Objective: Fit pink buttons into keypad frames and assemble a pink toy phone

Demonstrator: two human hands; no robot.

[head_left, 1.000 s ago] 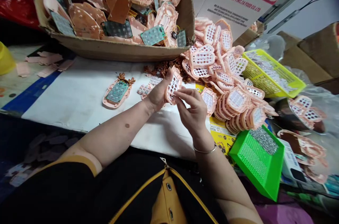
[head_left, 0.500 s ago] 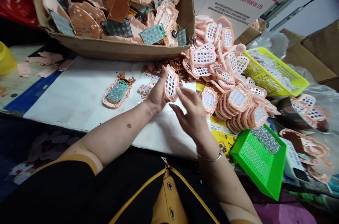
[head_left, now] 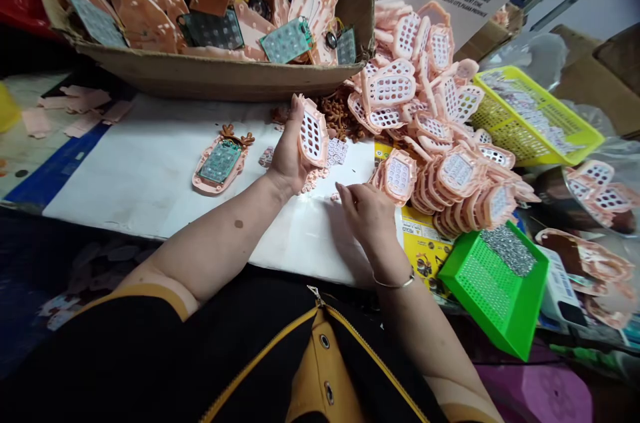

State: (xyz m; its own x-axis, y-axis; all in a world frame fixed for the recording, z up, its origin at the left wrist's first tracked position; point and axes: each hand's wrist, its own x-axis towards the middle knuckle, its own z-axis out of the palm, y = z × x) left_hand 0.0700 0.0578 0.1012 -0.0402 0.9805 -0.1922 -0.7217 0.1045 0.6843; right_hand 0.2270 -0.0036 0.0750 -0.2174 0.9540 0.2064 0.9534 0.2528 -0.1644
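My left hand point(head_left: 287, 159) grips a pink plastic toy-phone cover point(head_left: 313, 134) with rows of key holes, tilted up above the white work surface. My right hand point(head_left: 371, 217) is low over that surface, fingers curled together, with a small pink piece point(head_left: 335, 196) by its fingertips. Whether the fingers pinch anything is hidden. Small pink pieces point(head_left: 315, 181) and printed key pieces point(head_left: 338, 151) lie beside and behind the cover. To the left, a pink phone half point(head_left: 220, 163) lies with a green circuit board and brown antlers.
A cardboard box point(head_left: 215, 79) of pink shells and circuit boards stands at the back. On the right are a heap of covers point(head_left: 390, 88), stacked covers point(head_left: 457, 173), a yellow basket point(head_left: 535, 119) and a green tray point(head_left: 487, 303) holding small metal parts. Brown antler pieces point(head_left: 337, 113) lie behind.
My right hand has come away from the cover and down to the work surface, its fingers now curled. The cover stays in my left hand. The whole view has shifted slightly.
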